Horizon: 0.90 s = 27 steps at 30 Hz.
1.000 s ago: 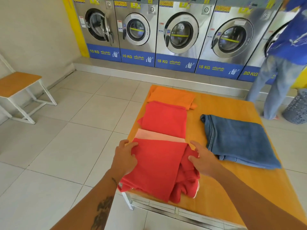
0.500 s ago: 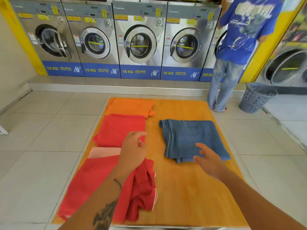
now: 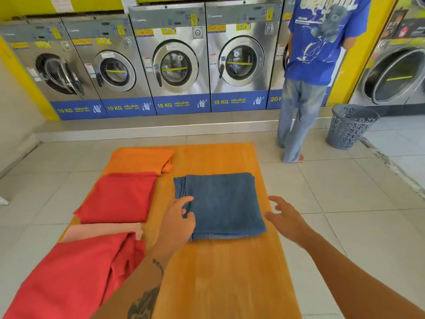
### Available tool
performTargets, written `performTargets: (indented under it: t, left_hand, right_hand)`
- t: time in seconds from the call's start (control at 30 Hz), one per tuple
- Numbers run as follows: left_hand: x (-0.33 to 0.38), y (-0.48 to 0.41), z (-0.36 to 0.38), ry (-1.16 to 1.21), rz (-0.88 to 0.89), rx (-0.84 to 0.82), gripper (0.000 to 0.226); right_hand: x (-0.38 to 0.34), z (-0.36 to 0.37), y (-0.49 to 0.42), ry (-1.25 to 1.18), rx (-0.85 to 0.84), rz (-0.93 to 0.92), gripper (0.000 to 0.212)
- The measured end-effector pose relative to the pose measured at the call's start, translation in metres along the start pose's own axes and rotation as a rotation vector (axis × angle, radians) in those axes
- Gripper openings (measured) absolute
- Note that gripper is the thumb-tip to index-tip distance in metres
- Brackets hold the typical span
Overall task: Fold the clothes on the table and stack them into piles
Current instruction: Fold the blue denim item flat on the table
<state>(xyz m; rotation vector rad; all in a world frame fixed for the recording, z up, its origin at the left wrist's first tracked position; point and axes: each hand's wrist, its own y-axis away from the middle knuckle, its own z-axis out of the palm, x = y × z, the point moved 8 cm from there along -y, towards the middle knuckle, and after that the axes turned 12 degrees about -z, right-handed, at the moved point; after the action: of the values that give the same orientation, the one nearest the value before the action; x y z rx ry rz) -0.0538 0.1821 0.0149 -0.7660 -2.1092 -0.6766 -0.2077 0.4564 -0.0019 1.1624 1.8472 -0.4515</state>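
Note:
A folded blue denim garment (image 3: 220, 203) lies mid-right on the orange wooden table (image 3: 220, 272). My left hand (image 3: 178, 221) is open, its fingers touching the denim's left edge. My right hand (image 3: 284, 218) hovers open just off the denim's right edge, holding nothing. Down the table's left side lie a folded orange cloth (image 3: 140, 161), a folded red cloth (image 3: 119, 198), a pink cloth (image 3: 101, 231) and a larger red garment (image 3: 69, 279) at the near left, partly bunched on its right side.
A row of steel washing machines (image 3: 174, 63) lines the back wall. A person in a blue T-shirt and jeans (image 3: 315, 72) stands at the far right beside a grey laundry basket (image 3: 350, 126). White tiled floor surrounds the table.
Both hands left the red garment at the near left and moved right and forward to either side of the blue denim. The view swung right.

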Motion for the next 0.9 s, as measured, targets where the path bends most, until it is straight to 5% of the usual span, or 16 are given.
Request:
performTargets:
  t: [0.17, 0.47, 0.73, 0.9]
  left_hand:
    - [-0.007, -0.009, -0.002, -0.071, -0.064, 0.047, 0.045]
    - [-0.060, -0.054, 0.023, -0.097, -0.361, -0.194, 0.067]
    - [-0.058, -0.098, 0.041, 0.136, -0.325, -0.244, 0.068]
    - [-0.053, -0.123, 0.041, 0.269, -0.307, -0.351, 0.075]
  right_hand:
    - [0.004, 0.001, -0.026, -0.092, -0.038, 0.024, 0.059]
    - [0.016, 0.052, -0.049, -0.399, -0.048, 0.192, 0.050]
    - [0.014, 0.079, -0.070, -0.403, -0.053, 0.194, 0.061]
    - [0.008, 0.089, -0.086, -0.197, 0.077, 0.134, 0.071]
